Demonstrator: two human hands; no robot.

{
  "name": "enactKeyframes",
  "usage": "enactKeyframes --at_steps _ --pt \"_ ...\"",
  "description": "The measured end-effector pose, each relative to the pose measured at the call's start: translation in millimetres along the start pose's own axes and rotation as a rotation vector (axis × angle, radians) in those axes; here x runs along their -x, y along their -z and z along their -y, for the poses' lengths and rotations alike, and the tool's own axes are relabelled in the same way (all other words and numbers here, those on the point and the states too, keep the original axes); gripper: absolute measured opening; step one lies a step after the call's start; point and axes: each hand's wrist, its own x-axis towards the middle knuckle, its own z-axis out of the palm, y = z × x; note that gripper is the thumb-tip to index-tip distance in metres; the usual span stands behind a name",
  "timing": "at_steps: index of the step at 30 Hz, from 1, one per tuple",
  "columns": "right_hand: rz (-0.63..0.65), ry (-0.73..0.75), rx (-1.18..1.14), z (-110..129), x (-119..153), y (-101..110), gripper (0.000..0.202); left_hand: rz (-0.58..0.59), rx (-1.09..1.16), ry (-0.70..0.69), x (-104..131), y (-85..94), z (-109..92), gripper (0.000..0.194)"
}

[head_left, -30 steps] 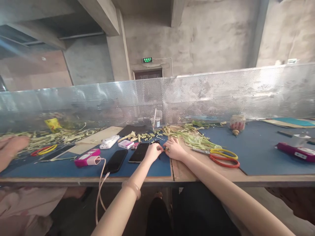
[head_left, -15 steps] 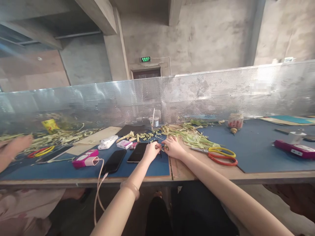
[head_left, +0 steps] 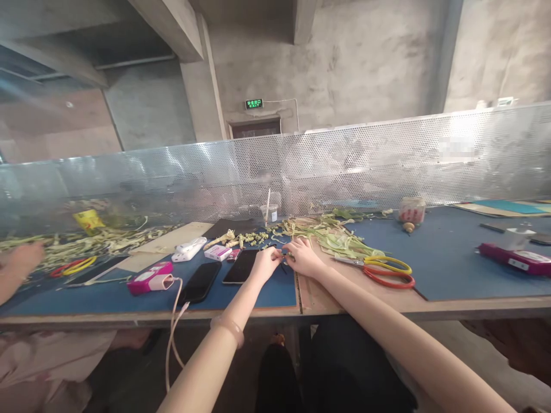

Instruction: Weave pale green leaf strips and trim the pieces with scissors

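Note:
Over the blue work surface (head_left: pixel 262 298), near the seam with a brown board (head_left: pixel 365 287), my two hands meet tip to tip. My left hand (head_left: pixel 266 264) is closed in a pinch, and my right hand (head_left: pixel 305 257) is closed facing it. Between the fingertips is a small dark piece with thin ends hanging down; its kind is too small to make out. Beyond the hands lie pale green strips (head_left: pixel 348 244) and a row of small knotted green pieces (head_left: pixel 253 238). Scissors (head_left: pixel 390 272) with yellow and orange handles rest right of my right hand.
Two dark phones (head_left: pixel 200 282) (head_left: pixel 241 267), a magenta device (head_left: pixel 150 278) with a cable, and a small box (head_left: pixel 217 252) lie at left. A plastic cup (head_left: pixel 270 213) stands by the perforated metal screen (head_left: pixel 310 166). Another person's hand (head_left: pixel 23 261) works far left. A jar (head_left: pixel 412 211) stands right.
My hands stay together in nearly the same place, with only slight finger movement. The other person's hand at far left has shifted a little further left.

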Motion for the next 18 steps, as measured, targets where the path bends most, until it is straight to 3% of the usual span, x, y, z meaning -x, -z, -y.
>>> enactKeyframes --at_steps 12,18 --pt "-0.011 -0.037 0.051 -5 -1 1 0.025 -0.051 0.037 0.01 -1 -4.5 15 0.005" --pt "-0.041 -0.359 0.147 -47 17 41 0.011 -0.073 0.025 0.064 2 -4.6 13 0.004"
